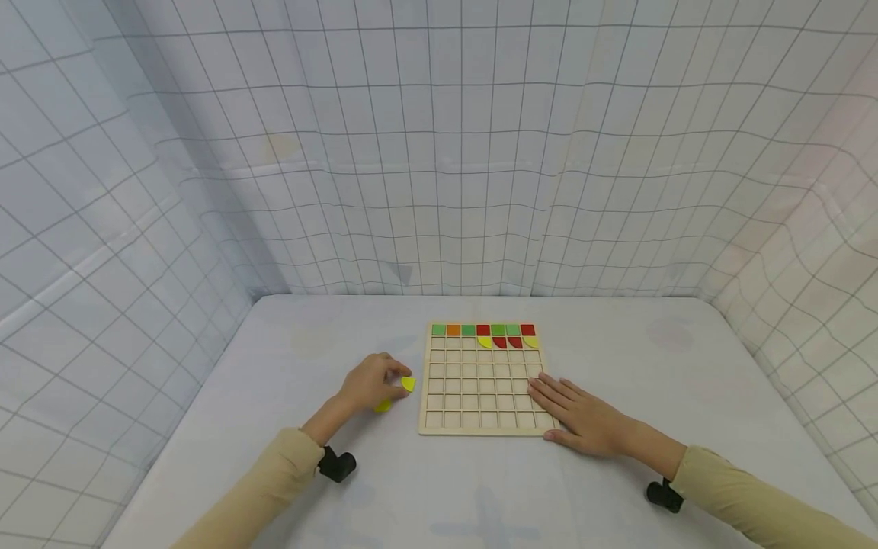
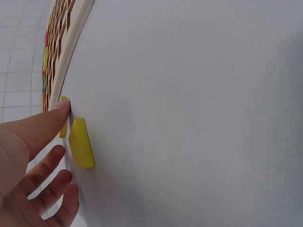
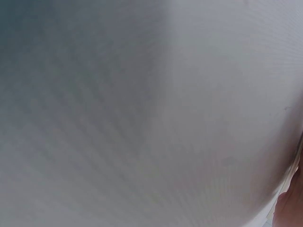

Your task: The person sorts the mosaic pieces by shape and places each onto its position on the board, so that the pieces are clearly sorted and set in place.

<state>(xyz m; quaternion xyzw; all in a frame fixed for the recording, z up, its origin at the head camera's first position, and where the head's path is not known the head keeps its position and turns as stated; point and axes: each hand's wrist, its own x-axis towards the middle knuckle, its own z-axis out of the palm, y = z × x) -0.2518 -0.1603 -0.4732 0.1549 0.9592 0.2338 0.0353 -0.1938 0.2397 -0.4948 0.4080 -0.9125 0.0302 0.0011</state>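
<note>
My left hand (image 1: 370,381) pinches a yellow quarter-circle tile (image 1: 408,383) between thumb and fingers, just left of the wooden grid board (image 1: 439,431). On the table under that hand lies a second yellow tile (image 2: 81,144), partly covered by the hand in the head view. My right hand (image 1: 583,419) rests flat with straight fingers over the board's lower right edge. Square tiles fill the board's far row, among them an orange tile (image 1: 453,330) and a red tile (image 1: 527,330). Below them, toward the right, sit yellow and red quarter-circle tiles (image 1: 499,343).
The board lies on a white-covered table (image 1: 480,488). Behind it and at both sides hang white curtains with a dark grid (image 1: 439,152). Each wrist carries a small black camera, such as the left one (image 1: 336,463).
</note>
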